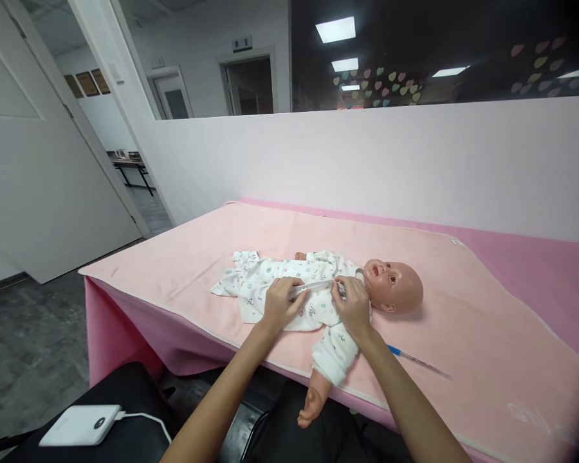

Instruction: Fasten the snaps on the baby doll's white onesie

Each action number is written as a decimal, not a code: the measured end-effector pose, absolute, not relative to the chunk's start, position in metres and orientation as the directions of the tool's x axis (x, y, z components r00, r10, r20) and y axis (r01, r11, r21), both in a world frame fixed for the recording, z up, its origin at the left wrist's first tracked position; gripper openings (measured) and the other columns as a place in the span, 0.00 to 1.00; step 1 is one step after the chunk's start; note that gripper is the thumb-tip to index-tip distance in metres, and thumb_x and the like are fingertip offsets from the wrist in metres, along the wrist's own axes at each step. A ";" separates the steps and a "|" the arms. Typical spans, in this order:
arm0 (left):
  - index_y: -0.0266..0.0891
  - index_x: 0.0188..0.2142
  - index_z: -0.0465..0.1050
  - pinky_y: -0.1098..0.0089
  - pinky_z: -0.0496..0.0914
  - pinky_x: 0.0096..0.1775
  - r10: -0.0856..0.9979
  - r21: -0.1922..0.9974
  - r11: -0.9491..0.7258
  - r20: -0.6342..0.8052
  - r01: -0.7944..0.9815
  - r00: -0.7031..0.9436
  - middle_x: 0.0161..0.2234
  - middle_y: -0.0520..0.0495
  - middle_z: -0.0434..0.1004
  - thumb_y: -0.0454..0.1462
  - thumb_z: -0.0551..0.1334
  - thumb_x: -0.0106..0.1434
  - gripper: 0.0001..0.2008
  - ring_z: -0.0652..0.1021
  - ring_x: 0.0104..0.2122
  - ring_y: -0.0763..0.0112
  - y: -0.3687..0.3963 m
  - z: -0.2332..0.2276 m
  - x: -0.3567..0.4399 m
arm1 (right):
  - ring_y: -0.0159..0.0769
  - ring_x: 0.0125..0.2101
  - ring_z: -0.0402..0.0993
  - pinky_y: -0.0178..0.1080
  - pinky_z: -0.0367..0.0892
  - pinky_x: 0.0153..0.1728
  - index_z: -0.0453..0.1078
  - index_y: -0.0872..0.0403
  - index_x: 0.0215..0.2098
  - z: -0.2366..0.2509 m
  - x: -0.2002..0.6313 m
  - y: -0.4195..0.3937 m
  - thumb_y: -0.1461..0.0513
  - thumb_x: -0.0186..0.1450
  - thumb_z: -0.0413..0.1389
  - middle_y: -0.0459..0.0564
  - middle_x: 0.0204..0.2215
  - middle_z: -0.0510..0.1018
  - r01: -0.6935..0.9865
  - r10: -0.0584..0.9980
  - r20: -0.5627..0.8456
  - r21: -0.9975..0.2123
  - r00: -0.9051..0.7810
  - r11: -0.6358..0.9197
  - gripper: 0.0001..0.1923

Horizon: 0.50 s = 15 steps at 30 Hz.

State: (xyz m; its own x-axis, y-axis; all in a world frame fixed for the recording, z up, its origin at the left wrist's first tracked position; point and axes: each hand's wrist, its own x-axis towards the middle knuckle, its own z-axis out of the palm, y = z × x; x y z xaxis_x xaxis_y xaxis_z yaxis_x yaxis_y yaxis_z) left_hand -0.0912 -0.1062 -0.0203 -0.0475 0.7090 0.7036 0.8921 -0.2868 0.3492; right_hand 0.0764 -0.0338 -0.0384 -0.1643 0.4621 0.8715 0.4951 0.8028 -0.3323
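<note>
A pink-covered table (pixel 463 308) is bearing a baby doll (pixel 328 289) lying on its back. The left hand (pixel 280 302) and right hand (pixel 352 305) are pinching a clear thermometer (pixel 313 285) across its chest (garment apparently closed); a blue-tipped pen (pixel 417 362) is lying nearby.

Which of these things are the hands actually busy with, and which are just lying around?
In use:
- left hand and right hand, both on a clear tube
- doll in a white romper, lying under the tube

Lying about:
- blue-tipped pen-like thing on the pink cloth
- white power bank with its cable
</note>
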 end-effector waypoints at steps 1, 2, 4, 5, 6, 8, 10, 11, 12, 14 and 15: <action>0.39 0.34 0.66 0.67 0.64 0.38 0.712 0.350 -0.284 0.701 0.893 -0.049 0.32 0.47 0.73 0.40 0.56 0.60 0.07 0.72 0.33 0.68 -0.106 -0.020 -0.091 | 0.35 0.29 0.66 0.37 0.61 0.33 0.64 0.55 0.33 -0.038 0.076 -0.034 0.64 0.63 0.48 0.49 0.26 0.71 0.496 0.466 0.869 -0.335 -0.165 0.801 0.04; 0.39 0.34 0.66 0.67 0.64 0.38 0.713 0.352 -0.282 0.699 0.893 -0.050 0.32 0.47 0.73 0.40 0.56 0.60 0.07 0.72 0.33 0.68 -0.106 -0.021 -0.091 | 0.35 0.29 0.66 0.37 0.61 0.33 0.64 0.55 0.33 -0.039 0.077 -0.034 0.65 0.63 0.48 0.49 0.26 0.71 0.497 0.468 0.868 -0.336 -0.166 0.800 0.04; 0.39 0.34 0.66 0.67 0.63 0.38 0.714 0.354 -0.277 0.698 0.893 -0.055 0.31 0.48 0.73 0.41 0.56 0.60 0.07 0.71 0.33 0.68 -0.105 -0.021 -0.091 | 0.35 0.29 0.66 0.37 0.61 0.34 0.64 0.55 0.33 -0.038 0.077 -0.034 0.65 0.63 0.48 0.49 0.26 0.71 0.499 0.467 0.867 -0.333 -0.171 0.800 0.04; 0.39 0.33 0.65 0.67 0.63 0.38 0.714 0.356 -0.272 0.698 0.894 -0.061 0.31 0.48 0.73 0.41 0.56 0.60 0.07 0.71 0.33 0.69 -0.105 -0.021 -0.091 | 0.35 0.29 0.65 0.38 0.61 0.33 0.64 0.55 0.32 -0.038 0.077 -0.034 0.65 0.63 0.48 0.49 0.26 0.71 0.501 0.466 0.868 -0.330 -0.172 0.800 0.03; 0.39 0.33 0.65 0.68 0.63 0.37 0.712 0.359 -0.266 0.698 0.895 -0.068 0.31 0.48 0.73 0.41 0.56 0.60 0.08 0.71 0.32 0.69 -0.105 -0.021 -0.091 | 0.35 0.29 0.65 0.38 0.61 0.33 0.64 0.54 0.32 -0.038 0.077 -0.034 0.65 0.63 0.48 0.49 0.26 0.71 0.501 0.463 0.869 -0.328 -0.172 0.801 0.03; 0.39 0.33 0.65 0.68 0.63 0.37 0.711 0.362 -0.261 0.699 0.895 -0.076 0.31 0.48 0.73 0.42 0.56 0.60 0.08 0.72 0.32 0.69 -0.105 -0.021 -0.091 | 0.35 0.29 0.65 0.37 0.60 0.33 0.63 0.54 0.31 -0.039 0.077 -0.035 0.65 0.63 0.48 0.49 0.26 0.70 0.500 0.461 0.871 -0.327 -0.168 0.802 0.03; 0.39 0.34 0.65 0.68 0.64 0.37 0.710 0.368 -0.266 0.700 0.891 -0.077 0.31 0.48 0.73 0.41 0.56 0.60 0.08 0.72 0.32 0.69 -0.105 -0.021 -0.091 | 0.35 0.29 0.64 0.37 0.60 0.33 0.63 0.54 0.31 -0.039 0.077 -0.035 0.65 0.62 0.49 0.49 0.25 0.70 0.501 0.461 0.872 -0.327 -0.167 0.801 0.03; 0.39 0.34 0.66 0.68 0.64 0.37 0.709 0.372 -0.271 0.701 0.888 -0.077 0.32 0.48 0.73 0.41 0.56 0.60 0.08 0.72 0.33 0.69 -0.104 -0.021 -0.091 | 0.35 0.29 0.64 0.37 0.60 0.33 0.63 0.54 0.31 -0.038 0.077 -0.035 0.65 0.62 0.49 0.48 0.25 0.70 0.503 0.460 0.872 -0.326 -0.168 0.801 0.03; 0.39 0.35 0.66 0.68 0.64 0.38 0.705 0.375 -0.275 0.705 0.885 -0.079 0.32 0.48 0.73 0.41 0.56 0.61 0.08 0.72 0.33 0.70 -0.104 -0.022 -0.091 | 0.35 0.29 0.64 0.37 0.60 0.33 0.63 0.54 0.31 -0.038 0.077 -0.035 0.65 0.62 0.49 0.48 0.25 0.70 0.506 0.459 0.872 -0.323 -0.169 0.800 0.03; 0.39 0.36 0.66 0.68 0.64 0.38 0.693 0.376 -0.283 0.717 0.882 -0.083 0.33 0.49 0.73 0.40 0.56 0.61 0.07 0.72 0.34 0.70 -0.104 -0.023 -0.092 | 0.34 0.28 0.64 0.37 0.60 0.33 0.63 0.54 0.31 -0.038 0.077 -0.036 0.65 0.62 0.49 0.48 0.25 0.70 0.512 0.457 0.873 -0.319 -0.169 0.798 0.03; 0.39 0.36 0.66 0.68 0.64 0.38 0.685 0.373 -0.288 0.724 0.882 -0.083 0.33 0.49 0.74 0.40 0.56 0.61 0.07 0.72 0.34 0.70 -0.103 -0.023 -0.092 | 0.34 0.29 0.64 0.37 0.60 0.33 0.63 0.54 0.31 -0.038 0.077 -0.036 0.65 0.62 0.49 0.48 0.25 0.70 0.513 0.457 0.873 -0.318 -0.170 0.797 0.03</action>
